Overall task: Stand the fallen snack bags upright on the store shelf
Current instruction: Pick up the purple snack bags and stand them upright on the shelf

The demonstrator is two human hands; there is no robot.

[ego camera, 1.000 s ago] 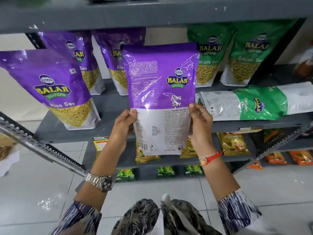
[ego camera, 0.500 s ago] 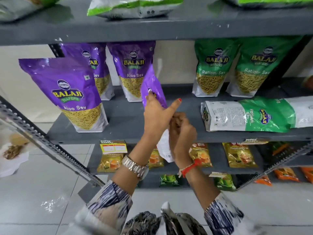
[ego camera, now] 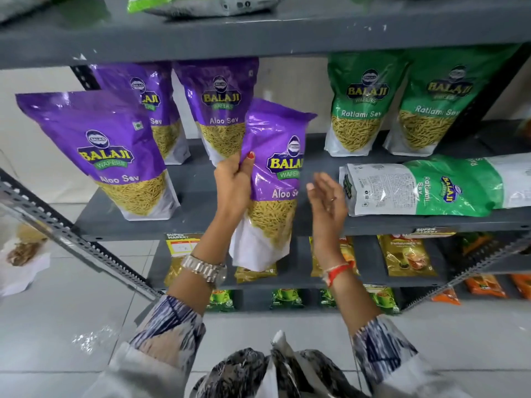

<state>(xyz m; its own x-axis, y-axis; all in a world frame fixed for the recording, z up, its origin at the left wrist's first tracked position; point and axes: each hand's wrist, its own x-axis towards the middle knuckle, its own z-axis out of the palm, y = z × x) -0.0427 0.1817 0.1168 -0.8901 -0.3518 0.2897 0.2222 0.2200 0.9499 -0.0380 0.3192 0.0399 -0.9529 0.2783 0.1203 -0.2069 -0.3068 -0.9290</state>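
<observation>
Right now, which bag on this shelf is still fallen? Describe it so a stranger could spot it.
Find the grey middle shelf lined with standing purple and green pouches. At its right front, beside the open right hand, lies the fallen green Ratlami Sev bag. It alone lies flat on its side, printed back panel showing.

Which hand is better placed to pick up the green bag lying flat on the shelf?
The right hand. It is open, holds nothing and is just beside the white end of the lying green bag. The left hand has its grip on the purple bag.
</observation>
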